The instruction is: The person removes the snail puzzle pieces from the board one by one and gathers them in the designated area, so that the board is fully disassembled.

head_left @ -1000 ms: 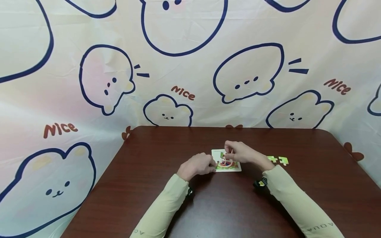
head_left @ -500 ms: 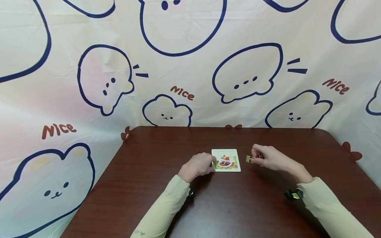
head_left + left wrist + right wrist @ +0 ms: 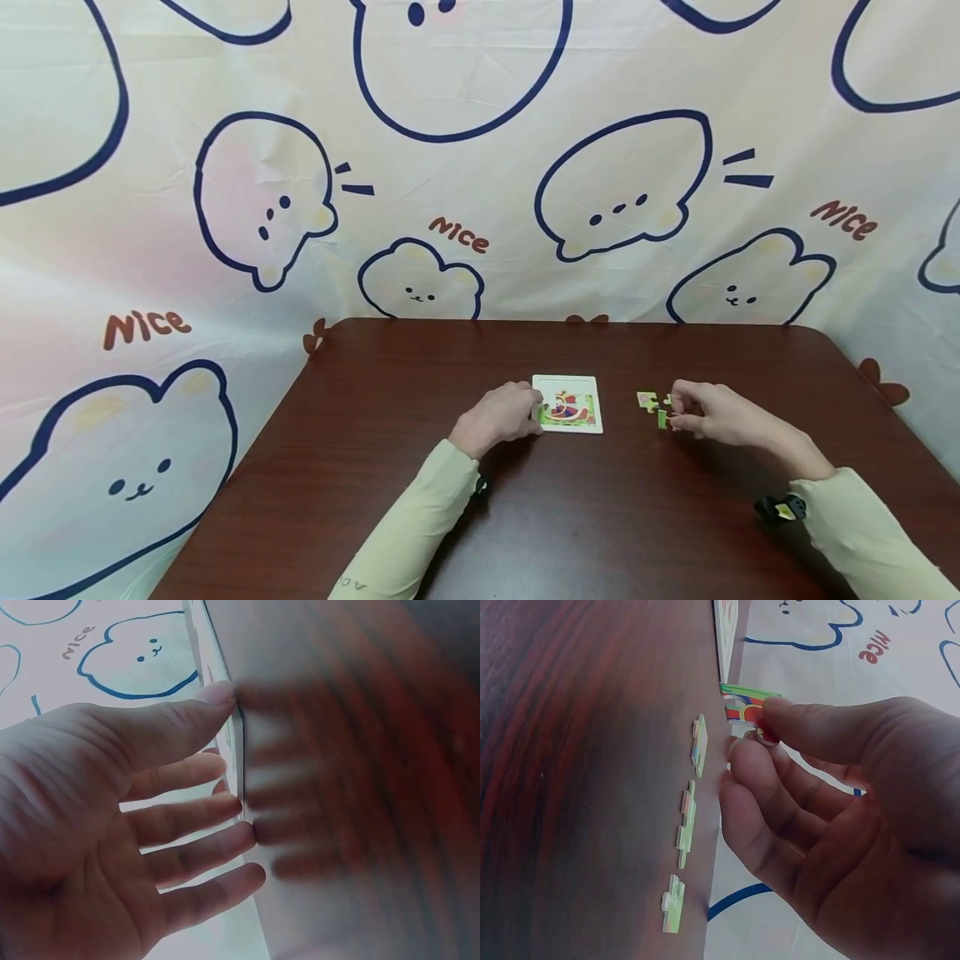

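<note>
A puzzle piece (image 3: 742,712) is pinched by the right hand (image 3: 716,412) near loose pieces (image 3: 685,825); the puzzle board (image 3: 566,384) is touched at its edge by the left hand (image 3: 501,412), fingers (image 3: 191,818) apart.

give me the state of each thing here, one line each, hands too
Puzzle board: flat on the table, picture in its lower part, bare above
Held piece: pinched, apart from the board
Loose pieces: lying on the table, outside the board
Left hand: touching the board's left edge
Right hand: pinching the held piece
Printed backdrop: hanging, creased
</note>
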The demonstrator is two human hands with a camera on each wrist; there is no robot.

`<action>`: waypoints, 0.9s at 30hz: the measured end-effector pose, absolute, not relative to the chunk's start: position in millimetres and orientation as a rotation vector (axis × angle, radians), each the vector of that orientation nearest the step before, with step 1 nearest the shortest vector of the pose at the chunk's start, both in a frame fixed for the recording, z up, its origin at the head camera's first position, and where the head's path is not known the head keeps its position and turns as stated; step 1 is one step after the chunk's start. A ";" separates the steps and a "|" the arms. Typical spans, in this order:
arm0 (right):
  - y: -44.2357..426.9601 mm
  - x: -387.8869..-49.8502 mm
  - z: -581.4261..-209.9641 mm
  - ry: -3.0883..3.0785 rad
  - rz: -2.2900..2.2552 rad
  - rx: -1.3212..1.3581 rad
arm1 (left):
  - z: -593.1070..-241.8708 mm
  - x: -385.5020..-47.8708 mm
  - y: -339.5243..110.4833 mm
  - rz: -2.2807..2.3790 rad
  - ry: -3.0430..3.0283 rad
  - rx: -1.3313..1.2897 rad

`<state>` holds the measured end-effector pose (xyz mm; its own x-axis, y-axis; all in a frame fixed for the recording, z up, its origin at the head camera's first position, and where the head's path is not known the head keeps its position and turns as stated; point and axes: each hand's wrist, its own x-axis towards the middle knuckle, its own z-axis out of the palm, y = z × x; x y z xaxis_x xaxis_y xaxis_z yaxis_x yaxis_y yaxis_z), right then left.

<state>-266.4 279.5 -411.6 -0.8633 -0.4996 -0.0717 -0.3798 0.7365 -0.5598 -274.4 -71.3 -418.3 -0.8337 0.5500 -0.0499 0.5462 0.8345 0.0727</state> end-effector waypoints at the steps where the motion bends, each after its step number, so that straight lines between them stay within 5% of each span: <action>1: 279.6 -267.2 -412.6 2.708 -0.812 -0.697 | -418.6 -274.6 -71.1 0.080 2.942 0.883; 27: 271.4 -281.2 -427.4 2.605 -0.801 -0.721 | -420.5 -287.0 -74.6 0.067 2.889 0.792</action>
<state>-281.2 271.4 -427.4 -0.8210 -0.5505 -0.1512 -0.3705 0.7153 -0.5925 -287.0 -74.6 -420.5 -0.8506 0.5101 -0.1275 0.5037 0.8601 0.0809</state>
